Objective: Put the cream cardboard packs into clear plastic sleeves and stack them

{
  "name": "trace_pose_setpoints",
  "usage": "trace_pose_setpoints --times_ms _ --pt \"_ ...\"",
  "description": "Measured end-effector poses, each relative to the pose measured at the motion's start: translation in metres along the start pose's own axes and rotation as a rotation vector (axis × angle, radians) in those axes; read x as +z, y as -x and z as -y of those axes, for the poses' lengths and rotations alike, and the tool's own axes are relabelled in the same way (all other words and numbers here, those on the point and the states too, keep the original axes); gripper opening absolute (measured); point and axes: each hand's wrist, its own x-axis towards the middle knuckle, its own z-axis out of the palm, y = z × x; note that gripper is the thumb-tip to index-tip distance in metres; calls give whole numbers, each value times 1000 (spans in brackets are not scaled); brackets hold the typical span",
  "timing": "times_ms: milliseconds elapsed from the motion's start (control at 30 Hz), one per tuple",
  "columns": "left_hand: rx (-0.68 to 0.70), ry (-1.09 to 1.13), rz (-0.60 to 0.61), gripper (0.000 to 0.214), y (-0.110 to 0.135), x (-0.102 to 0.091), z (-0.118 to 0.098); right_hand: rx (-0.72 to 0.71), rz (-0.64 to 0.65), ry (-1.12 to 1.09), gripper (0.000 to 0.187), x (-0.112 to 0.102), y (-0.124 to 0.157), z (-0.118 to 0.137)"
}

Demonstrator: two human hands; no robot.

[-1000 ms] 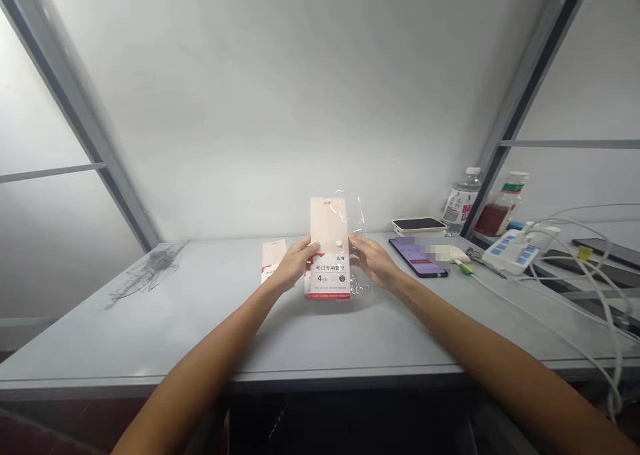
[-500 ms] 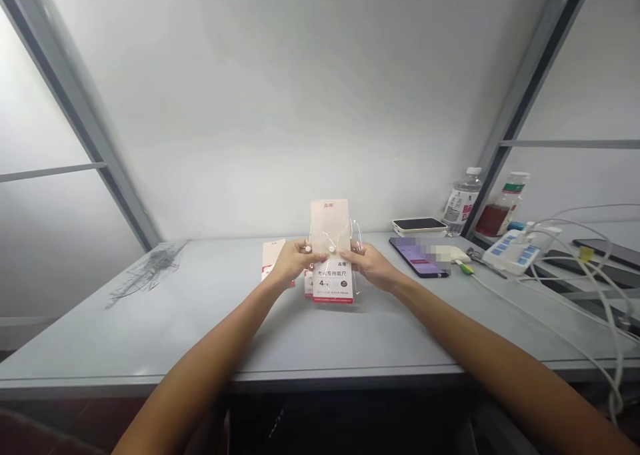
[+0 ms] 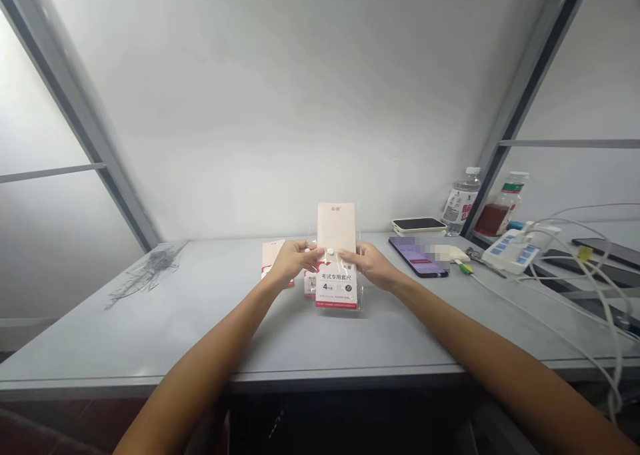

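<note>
Nudged toward 3 o'clock, the clear plastic sleeve (image 3: 336, 288) now stands squarer, its peach card (image 3: 336, 228) upright above the grey table (image 3: 150, 335). The left hand (image 3: 295, 263) and right hand (image 3: 370, 269) pinch it from both sides, fingertips (image 3: 320, 249) closing near a white snap button (image 3: 331, 250); a firm, even grip beside the button should keep the thin, glossy film flat. A second printed packet (image 3: 310, 285) sits at 9 o'clock, a smartphone (image 3: 417, 258) at 3 o'clock

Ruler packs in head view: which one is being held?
The front pack, held between left hand and right hand; a second pack shows behind it, a third pack further left.
</note>
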Motion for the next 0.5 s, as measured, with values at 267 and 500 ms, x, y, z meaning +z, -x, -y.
trace_pose_setpoints --times_ms 267,500 --pt "49 3 -223 34 1 5 0 41 44 49 41 2 -1 -3" --pt "45 166 -95 51 2 3 -8 44 -91 37 39 -1 -3 -4"
